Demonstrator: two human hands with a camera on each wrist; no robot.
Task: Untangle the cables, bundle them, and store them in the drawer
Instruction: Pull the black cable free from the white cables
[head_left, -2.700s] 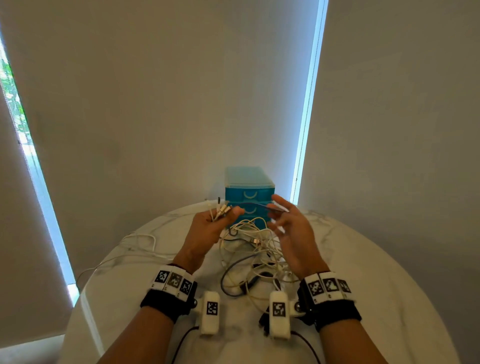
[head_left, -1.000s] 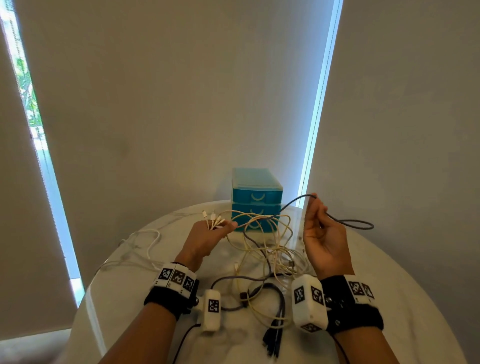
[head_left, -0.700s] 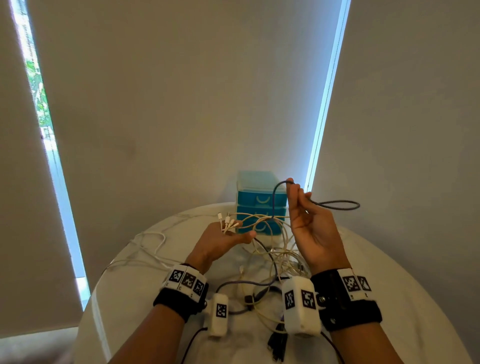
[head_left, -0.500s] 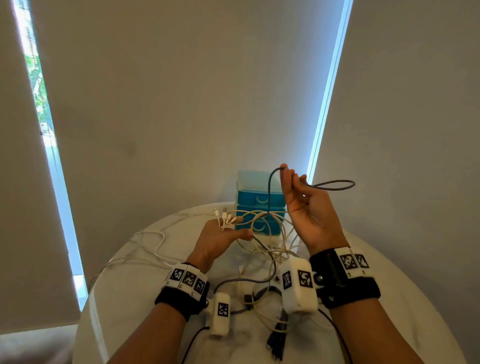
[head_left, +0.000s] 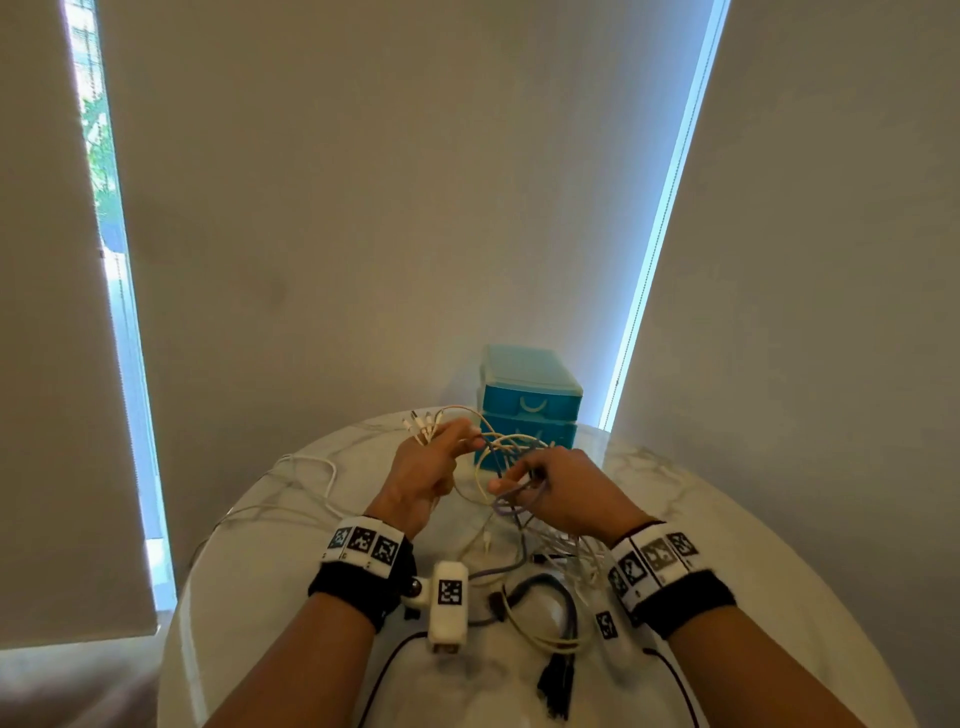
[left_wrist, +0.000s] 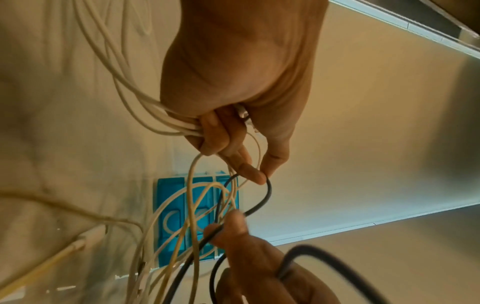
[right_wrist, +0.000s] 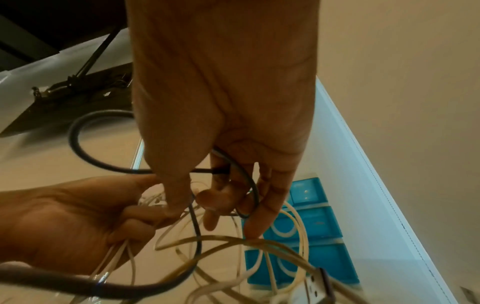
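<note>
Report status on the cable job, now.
Left hand grips white cables, pinches dark cable. Right hand holds same dark cable. Cables tangled; blue drawer unit shut.

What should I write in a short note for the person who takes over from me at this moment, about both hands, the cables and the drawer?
Left hand: grips a bunch of white cables, connector ends sticking out past the fingers; its thumb and forefinger also pinch the dark cable.
Right hand: holds the dark cable, looped through its fingers.
Both hands are raised over the round table, close together, the tangle between them.
More cables lie loose on the table near the wrists, one white cable off to the left.
Blue drawer unit at the far edge: drawers closed.
Done: nothing bundled or stored.
Left: free the dark cable, untangle the rest, bundle, store.
</note>
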